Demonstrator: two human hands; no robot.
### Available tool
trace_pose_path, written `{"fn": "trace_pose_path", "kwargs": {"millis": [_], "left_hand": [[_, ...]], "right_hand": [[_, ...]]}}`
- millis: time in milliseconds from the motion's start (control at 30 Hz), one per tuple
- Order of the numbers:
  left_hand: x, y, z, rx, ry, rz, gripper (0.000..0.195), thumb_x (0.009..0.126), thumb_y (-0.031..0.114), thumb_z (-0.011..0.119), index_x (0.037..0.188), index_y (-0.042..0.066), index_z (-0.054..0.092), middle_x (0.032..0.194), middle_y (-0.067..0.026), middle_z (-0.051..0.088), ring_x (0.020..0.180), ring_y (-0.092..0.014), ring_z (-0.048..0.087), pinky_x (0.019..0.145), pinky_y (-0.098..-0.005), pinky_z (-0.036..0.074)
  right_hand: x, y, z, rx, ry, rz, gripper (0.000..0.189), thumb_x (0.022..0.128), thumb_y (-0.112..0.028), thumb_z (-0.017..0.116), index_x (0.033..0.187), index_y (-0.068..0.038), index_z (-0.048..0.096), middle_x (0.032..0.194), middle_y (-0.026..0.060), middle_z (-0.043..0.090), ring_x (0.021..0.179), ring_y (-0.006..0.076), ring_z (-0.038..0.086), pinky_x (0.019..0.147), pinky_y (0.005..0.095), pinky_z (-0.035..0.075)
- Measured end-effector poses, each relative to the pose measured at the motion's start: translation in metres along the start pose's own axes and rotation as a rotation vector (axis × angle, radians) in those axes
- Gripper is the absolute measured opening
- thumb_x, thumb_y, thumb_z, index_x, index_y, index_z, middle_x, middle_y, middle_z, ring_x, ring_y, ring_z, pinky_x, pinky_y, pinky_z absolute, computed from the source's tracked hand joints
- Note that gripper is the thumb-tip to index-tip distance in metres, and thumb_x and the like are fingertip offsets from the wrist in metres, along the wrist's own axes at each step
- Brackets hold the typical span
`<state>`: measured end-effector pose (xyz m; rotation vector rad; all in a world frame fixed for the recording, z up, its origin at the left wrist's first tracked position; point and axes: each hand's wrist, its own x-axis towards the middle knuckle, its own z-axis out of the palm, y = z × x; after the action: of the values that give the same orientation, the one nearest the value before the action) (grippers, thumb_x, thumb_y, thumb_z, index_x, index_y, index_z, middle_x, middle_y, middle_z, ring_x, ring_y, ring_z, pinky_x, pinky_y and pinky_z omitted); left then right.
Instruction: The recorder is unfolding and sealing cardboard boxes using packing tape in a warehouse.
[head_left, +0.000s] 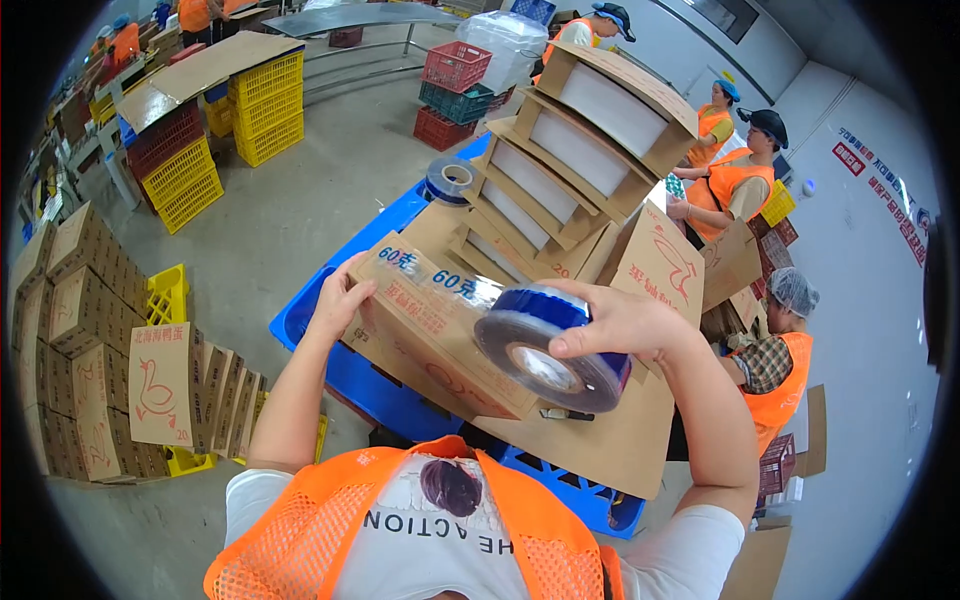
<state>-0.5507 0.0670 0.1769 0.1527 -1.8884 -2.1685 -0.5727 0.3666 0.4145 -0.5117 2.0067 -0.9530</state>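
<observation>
A closed cardboard box (442, 330) with red and blue print lies before me on a cardboard sheet (600, 450) over a blue plastic pallet or table (375, 390). My left hand (341, 296) grips its far left end, thumb on the near top edge. In my right hand (619, 322) is a large roll of clear tape (525, 367) with a blue layer, held over the box's right part. Shiny tape shows along the box top. A small black-handled tool, perhaps a cutter (568, 414), lies beside the box's near right corner. Another tape roll (450, 180) rests at the far edge.
Open-sided cartons with white contents (577, 150) stand in a leaning stack beyond the box. Many packed cartons (82, 322) are piled at the left on yellow crates. Several co-workers in orange vests (739, 180) stand at the right. Stacked plastic crates (450, 97) stand on the floor behind.
</observation>
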Motion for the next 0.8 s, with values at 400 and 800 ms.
{"fn": "trace_pose_path", "kwargs": {"millis": [400,800], "left_hand": [[0.022,-0.006,0.008,-0.006,-0.042,-0.011,0.047,0.075,0.010,0.059,0.119,-0.003,0.046,0.095,-0.0048,0.058,0.081,-0.009,0.054,0.074,-0.0234,0.044],[0.044,-0.018,0.019,0.064,-0.096,-0.041,0.047,0.077,0.014,0.062,0.119,-0.002,0.047,0.092,-0.0038,0.059,0.080,-0.008,0.054,0.073,-0.0229,0.044]], "right_hand": [[-0.037,0.034,-0.008,-0.153,-0.071,0.278,0.068,0.071,-0.046,0.066,0.124,-0.010,0.045,0.108,0.0099,0.057,0.097,0.0192,0.053,0.084,0.0294,0.042],[-0.027,0.100,0.008,-0.151,-0.111,0.576,0.067,0.080,-0.060,0.043,0.120,-0.007,0.050,0.111,0.0135,0.056,0.099,0.0235,0.054,0.085,0.0314,0.041]]}}
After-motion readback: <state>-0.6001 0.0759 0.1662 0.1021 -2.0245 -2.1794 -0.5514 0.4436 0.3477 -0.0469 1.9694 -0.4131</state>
